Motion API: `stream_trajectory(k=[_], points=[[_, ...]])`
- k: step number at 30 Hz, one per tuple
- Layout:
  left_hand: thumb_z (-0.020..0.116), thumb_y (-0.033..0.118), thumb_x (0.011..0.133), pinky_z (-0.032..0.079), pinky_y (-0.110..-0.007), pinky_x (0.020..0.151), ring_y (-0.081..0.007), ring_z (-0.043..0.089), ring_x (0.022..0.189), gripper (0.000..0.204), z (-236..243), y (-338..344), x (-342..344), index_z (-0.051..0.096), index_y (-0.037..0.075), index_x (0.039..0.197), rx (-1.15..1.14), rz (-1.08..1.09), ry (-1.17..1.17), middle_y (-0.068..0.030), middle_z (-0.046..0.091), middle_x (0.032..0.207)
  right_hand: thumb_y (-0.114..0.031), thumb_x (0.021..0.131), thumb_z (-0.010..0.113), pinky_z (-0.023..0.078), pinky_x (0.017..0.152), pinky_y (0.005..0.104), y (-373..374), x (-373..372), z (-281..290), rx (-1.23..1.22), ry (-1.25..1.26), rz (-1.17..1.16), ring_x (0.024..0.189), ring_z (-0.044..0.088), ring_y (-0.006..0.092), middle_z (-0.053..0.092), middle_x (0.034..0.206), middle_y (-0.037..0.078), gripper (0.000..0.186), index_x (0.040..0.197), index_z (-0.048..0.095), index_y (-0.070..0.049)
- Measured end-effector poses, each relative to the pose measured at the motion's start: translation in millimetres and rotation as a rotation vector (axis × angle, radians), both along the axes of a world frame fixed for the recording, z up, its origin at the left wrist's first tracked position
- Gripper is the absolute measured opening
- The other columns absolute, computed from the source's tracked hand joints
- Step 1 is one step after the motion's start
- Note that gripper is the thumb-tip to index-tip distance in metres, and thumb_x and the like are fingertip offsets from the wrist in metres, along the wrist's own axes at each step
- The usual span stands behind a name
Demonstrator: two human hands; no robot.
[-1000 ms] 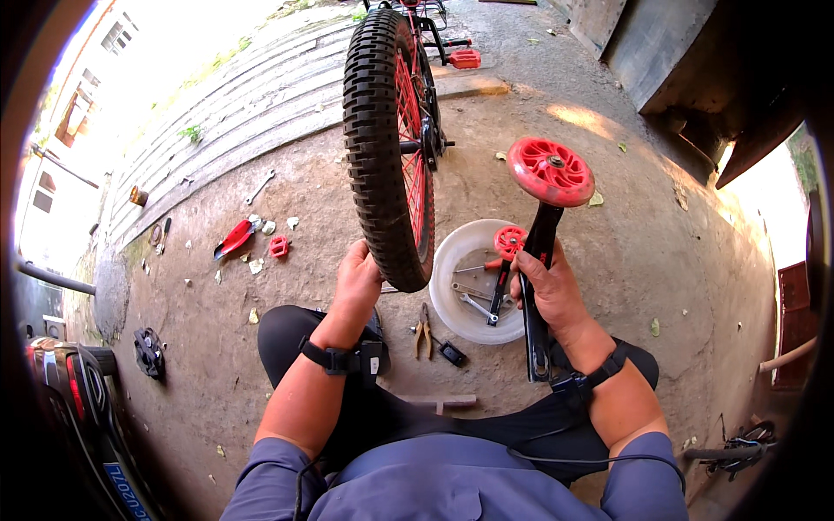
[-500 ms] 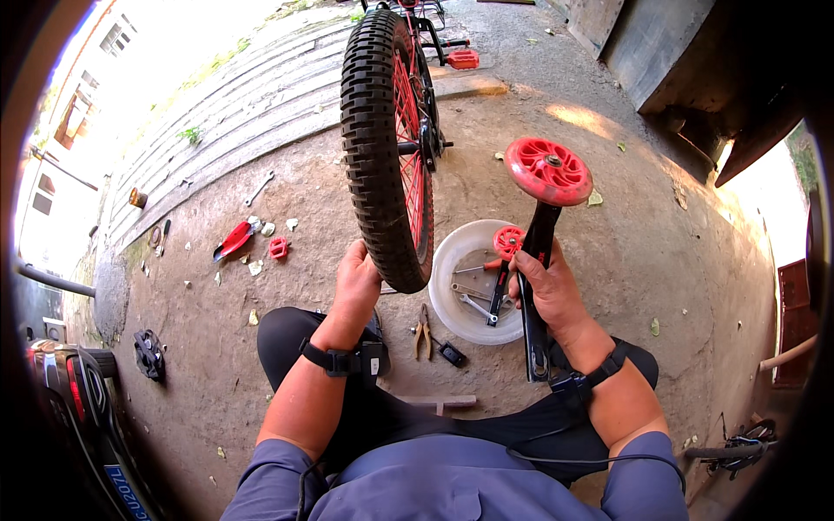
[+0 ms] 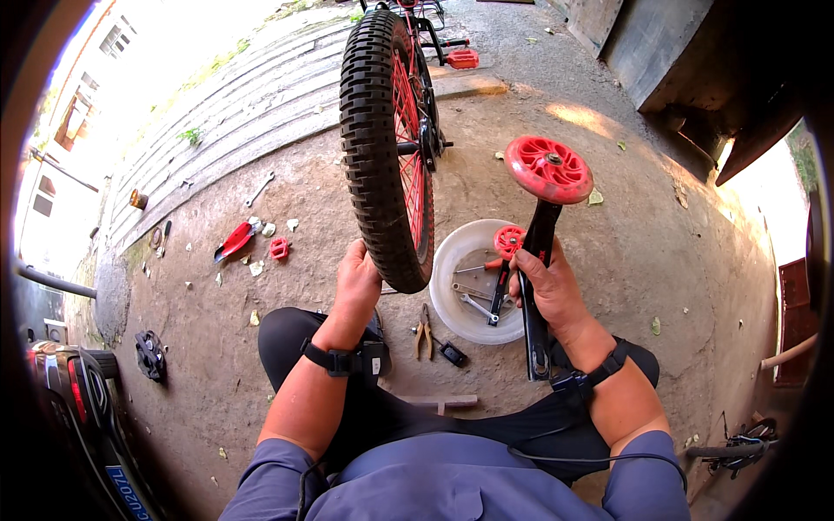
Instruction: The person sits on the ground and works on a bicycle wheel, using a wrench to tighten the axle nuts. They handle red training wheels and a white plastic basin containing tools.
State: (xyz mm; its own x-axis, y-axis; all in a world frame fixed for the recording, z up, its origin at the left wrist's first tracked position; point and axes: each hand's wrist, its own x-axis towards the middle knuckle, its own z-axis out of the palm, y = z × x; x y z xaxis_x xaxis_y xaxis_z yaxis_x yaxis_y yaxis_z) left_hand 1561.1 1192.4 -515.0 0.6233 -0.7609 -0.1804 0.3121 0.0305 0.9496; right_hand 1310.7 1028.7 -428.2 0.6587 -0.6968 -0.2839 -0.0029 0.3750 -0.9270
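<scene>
Right-hand fingers (image 3: pixel 534 267) grip a smooth black bar (image 3: pixel 541 229), spoked wheel (image 3: pixel 549 170) atop.

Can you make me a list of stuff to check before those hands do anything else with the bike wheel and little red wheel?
1. Right hand closed around the black bracket of the small red wheel: ok.
2. Left hand touching the big tyre: ok.
3. Left hand gripping tightly: cannot tell, its fingers are partly hidden.
4. Small red wheel kept apart from the big tyre: ok, there is a gap between them.
5. All the tools in the white bowl: not ok, the pliers and a wrench lie on the ground.
6. Axle fastened tight: cannot tell, too small to see.
</scene>
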Motion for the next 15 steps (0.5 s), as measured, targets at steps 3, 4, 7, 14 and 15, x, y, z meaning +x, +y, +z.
stream_trajectory(k=[3,4,7,14,15], points=[[0.06,0.012,0.1,0.048,-0.027,0.093,-0.012,0.061,0.105,0.029,-1.4,-0.7,0.0,0.058,0.002,0.126,0.0,0.005,0.006,-0.0024,0.066,0.117,-0.02,0.093,0.065,0.046,0.048,0.0239,-0.8,-0.9,-3.7,0.005,-0.016,0.0,0.059,0.058,0.0089,0.057,0.085,0.001,0.026,0.112,0.049,-0.012],[0.06,0.012,0.1,0.048,-0.027,0.093,-0.0121,0.061,0.105,0.029,-2.1,-1.3,0.1,0.058,0.002,0.127,0.01,0.01,-0.003,-0.0025,0.066,0.118,-0.02,0.093,0.065,0.046,0.048,0.024,-1.2,-1.3,-5.1,0.007,-0.023,0.0,0.059,0.058,0.0089,0.057,0.085,0.001,0.026,0.112,0.049,-0.012],[0.059,0.012,0.1,0.048,-0.028,0.094,-0.0123,0.06,0.106,0.029,-1.1,-1.4,-0.1,0.057,0.001,0.127,0.016,0.022,-0.009,-0.0026,0.065,0.118,-0.021,0.093,0.065,0.046,0.048,0.024,-1.3,-0.5,-3.8,0.01,-0.012,0.008,0.06,0.058,0.0088,0.057,0.086,0.001,0.026,0.112,0.049,-0.013],[0.059,0.013,0.1,0.048,-0.028,0.093,-0.012,0.06,0.105,0.029,4.3,-1.8,-2.0,0.058,0.001,0.127,0.002,0.014,-0.005,-0.0025,0.065,0.117,-0.021,0.094,0.065,0.046,0.048,0.0238,-0.9,0.0,-3.4,0.012,0.002,0.003,0.06,0.058,0.0085,0.057,0.086,0.001,0.026,0.112,0.049,-0.013],[0.059,0.013,0.1,0.048,-0.028,0.092,-0.0119,0.06,0.105,0.029,5.4,-1.8,-2.4,0.058,0.001,0.127,0.005,0.015,-0.009,-0.0025,0.065,0.117,-0.022,0.094,0.065,0.046,0.049,0.0237,-1.0,0.0,-4.1,0.011,0.008,0.002,0.06,0.058,0.0085,0.057,0.086,0.001,0.026,0.112,0.049,-0.013]])
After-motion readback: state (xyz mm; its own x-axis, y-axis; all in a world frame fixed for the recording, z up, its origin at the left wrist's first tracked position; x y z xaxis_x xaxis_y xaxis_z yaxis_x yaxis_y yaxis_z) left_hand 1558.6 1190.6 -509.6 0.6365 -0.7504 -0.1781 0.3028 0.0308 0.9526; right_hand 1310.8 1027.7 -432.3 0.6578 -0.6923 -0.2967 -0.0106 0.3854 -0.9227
